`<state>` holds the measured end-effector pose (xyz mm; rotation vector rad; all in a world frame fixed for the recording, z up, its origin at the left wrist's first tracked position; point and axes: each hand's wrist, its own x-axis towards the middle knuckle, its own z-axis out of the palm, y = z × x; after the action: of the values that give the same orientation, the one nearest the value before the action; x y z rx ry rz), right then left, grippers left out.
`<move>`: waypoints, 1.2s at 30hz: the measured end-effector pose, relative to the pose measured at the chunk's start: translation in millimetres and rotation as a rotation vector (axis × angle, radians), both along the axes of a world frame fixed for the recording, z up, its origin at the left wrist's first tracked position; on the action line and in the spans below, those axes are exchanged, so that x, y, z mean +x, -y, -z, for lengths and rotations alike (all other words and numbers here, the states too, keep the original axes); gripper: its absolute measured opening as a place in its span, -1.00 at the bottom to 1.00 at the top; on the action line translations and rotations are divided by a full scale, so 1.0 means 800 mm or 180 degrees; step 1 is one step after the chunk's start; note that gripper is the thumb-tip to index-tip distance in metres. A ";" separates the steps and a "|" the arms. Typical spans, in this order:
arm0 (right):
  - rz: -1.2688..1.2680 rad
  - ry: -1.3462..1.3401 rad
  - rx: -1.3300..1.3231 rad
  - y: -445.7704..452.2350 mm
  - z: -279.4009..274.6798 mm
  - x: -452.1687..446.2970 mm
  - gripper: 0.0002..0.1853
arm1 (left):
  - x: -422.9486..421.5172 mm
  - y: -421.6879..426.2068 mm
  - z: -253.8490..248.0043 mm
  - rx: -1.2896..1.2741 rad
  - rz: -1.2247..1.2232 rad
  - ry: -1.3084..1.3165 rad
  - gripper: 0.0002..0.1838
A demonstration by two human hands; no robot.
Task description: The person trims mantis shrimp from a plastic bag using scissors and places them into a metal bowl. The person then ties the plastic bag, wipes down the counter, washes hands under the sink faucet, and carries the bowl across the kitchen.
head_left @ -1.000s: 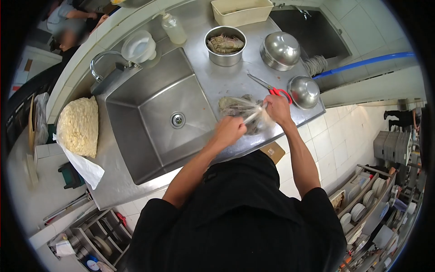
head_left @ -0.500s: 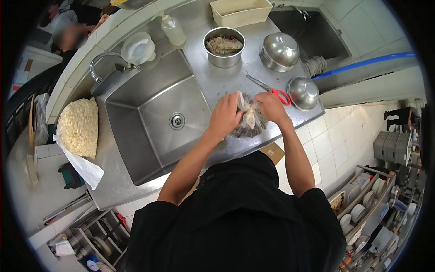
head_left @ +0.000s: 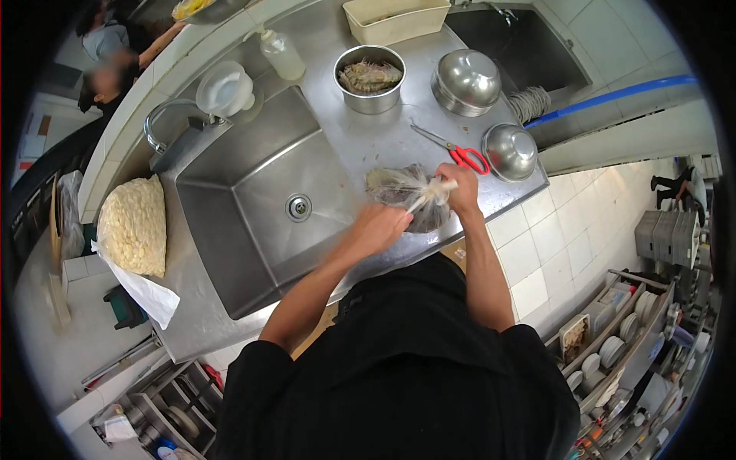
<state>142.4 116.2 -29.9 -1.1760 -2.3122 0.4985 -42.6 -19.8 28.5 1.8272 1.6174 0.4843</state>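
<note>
A clear plastic bag (head_left: 392, 186) with dark contents lies on the steel counter, right of the sink. My left hand (head_left: 382, 228) is closed on a twisted strip of the bag's plastic at its lower left. At the bag's gathered neck, my right hand (head_left: 460, 188) is closed on the plastic. Scissors with red handles (head_left: 466, 157) lie just beyond my right hand. Behind them is a round steel pot (head_left: 370, 101) holding shellfish (head_left: 369, 77). What exactly is inside the bag cannot be made out.
A steel sink (head_left: 264, 222) with a faucet (head_left: 157, 126) is at left, beside a big bag of pale pieces (head_left: 134, 228). Steel bowls (head_left: 468, 80), another small bowl (head_left: 509, 152), a soap bottle (head_left: 283, 55) and a cream tub (head_left: 395, 23) surround the work area. People are at upper left.
My left hand has moved down and left from the bag's top, drawing a strip of plastic out. My right hand stays at the neck. The whole view has shifted slightly.
</note>
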 end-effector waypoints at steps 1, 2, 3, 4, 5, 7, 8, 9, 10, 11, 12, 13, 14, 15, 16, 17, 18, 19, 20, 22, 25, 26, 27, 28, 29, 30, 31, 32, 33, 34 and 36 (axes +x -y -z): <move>-0.0009 0.0054 0.0173 -0.007 0.006 0.001 -0.88 | -0.001 0.005 -0.001 0.0001 0.0014 -0.0003 -0.58; 0.0003 0.0055 0.0163 -0.013 0.013 0.004 -0.88 | -0.002 0.013 -0.002 -0.0129 -0.0118 0.0260 -0.59; -0.0052 0.0086 0.0213 -0.018 0.017 0.005 -0.88 | -0.002 0.020 -0.005 -0.0260 -0.0251 0.0523 -0.60; -0.0115 0.0115 0.0282 -0.026 0.020 0.005 -0.88 | -0.004 0.022 -0.009 -0.0253 -0.0246 0.0523 -0.60; -0.0112 0.0121 0.0285 -0.030 0.023 0.006 -0.88 | -0.004 0.025 -0.013 -0.0422 -0.0389 0.0656 -0.60; 0.0000 0.0225 0.0397 -0.037 0.026 0.005 -0.88 | -0.003 0.032 -0.014 -0.0577 -0.0559 0.0806 -0.59; -0.0018 0.0224 0.0401 -0.037 0.027 0.004 -0.88 | -0.002 0.037 -0.010 -0.0376 -0.0617 0.0929 -0.61; 0.0028 0.0254 0.0344 -0.034 0.026 0.003 -0.88 | -0.003 0.041 -0.012 -0.0181 -0.0664 0.1045 -0.60; 0.0074 0.0287 0.0295 -0.033 0.025 0.003 -0.87 | -0.006 0.041 -0.013 -0.0175 -0.0669 0.1047 -0.60; 0.0067 0.0291 0.0308 -0.036 0.022 0.002 -0.87 | -0.010 0.040 -0.014 -0.0448 -0.0825 0.1190 -0.62; 0.0108 0.0259 0.0101 -0.037 0.016 -0.001 -0.87 | -0.012 0.037 -0.015 -0.0727 -0.0980 0.1333 -0.64; 0.0143 0.0229 -0.0119 -0.035 0.011 -0.003 -0.87 | -0.011 0.031 -0.013 -0.0730 -0.0992 0.1340 -0.64; 0.0129 0.0238 -0.0142 -0.032 0.007 -0.005 -0.87 | -0.008 0.022 -0.010 -0.0112 -0.1005 0.2276 -0.75; 0.0031 -0.0079 -0.0351 -0.028 -0.010 -0.010 -0.87 | -0.005 0.013 -0.007 0.0540 -0.0997 0.3190 -0.84; -0.0062 -0.0398 -0.0544 -0.028 -0.023 -0.014 -0.87 | -0.002 0.001 -0.003 0.0543 -0.1002 0.3191 -0.84; -0.0067 -0.0396 -0.0536 -0.025 -0.035 -0.017 -0.87 | 0.000 -0.012 0.001 0.0314 -0.0825 0.3921 -0.72; 0.0061 -0.0548 -0.0530 -0.020 -0.042 -0.018 -0.87 | 0.004 -0.023 0.004 0.0074 -0.0628 0.4643 -0.47; 0.0193 -0.0703 -0.0521 -0.016 -0.050 -0.017 -0.86 | 0.008 -0.032 0.005 0.0084 -0.0619 0.4643 -0.47; 0.0197 -0.0707 -0.0501 -0.012 -0.059 -0.015 -0.86 | 0.013 -0.042 0.006 -0.0003 -0.0686 0.4228 -0.39; 0.0596 -0.0955 -0.0909 -0.001 -0.073 -0.006 -0.84 | 0.018 -0.053 -0.005 -0.0103 -0.0735 0.3827 -0.31; 0.0410 -0.0785 -0.1206 0.020 -0.097 -0.004 -0.84 | 0.024 -0.065 -0.010 -0.0166 -0.0489 0.1374 -0.29; 0.0406 -0.0775 -0.1210 0.028 -0.106 -0.009 -0.84 | 0.031 -0.067 0.000 0.0225 -0.0395 0.0847 -0.34; -0.0050 -0.0628 -0.1172 0.036 -0.121 -0.017 -0.82 | 0.033 -0.070 0.011 0.0616 -0.0295 0.0310 -0.39; -0.0499 -0.0484 -0.1123 0.038 -0.135 -0.021 -0.80 | 0.032 -0.074 0.025 0.0622 -0.0289 0.0308 -0.39; -0.0797 -0.0549 -0.1249 0.030 -0.146 -0.015 -0.74 | 0.029 -0.079 0.038 0.0743 -0.0516 0.0760 -0.50; -0.0773 -0.0558 -0.1243 0.016 -0.143 -0.008 -0.74 | 0.027 -0.082 0.044 0.0855 -0.0732 0.1214 -0.59; -0.0540 -0.1213 -0.1813 -0.001 -0.140 -0.002 -0.72 | 0.025 -0.079 0.039 0.0846 -0.0707 0.1216 -0.59; -0.0303 -0.1871 -0.2368 -0.015 -0.135 0.003 -0.69 | 0.020 -0.077 0.033 0.0759 -0.0529 0.1348 -0.66; -0.0411 -0.1531 -0.1870 -0.023 -0.136 0.004 -0.71 | 0.016 -0.077 0.030 0.0682 -0.0364 0.1476 -0.72; -0.0418 -0.1535 -0.1871 -0.026 -0.134 0.002 -0.71 | 0.018 -0.077 0.035 0.0683 -0.0368 0.1469 -0.72; -0.1021 -0.0543 -0.1991 -0.029 -0.131 -0.005 -0.77 | 0.020 -0.074 0.039 0.1182 -0.0440 0.1739 -0.76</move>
<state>138.6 139.3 74.6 -0.9550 -2.2641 1.4586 -27.0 39.7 -2.6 1.6321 1.3308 1.2937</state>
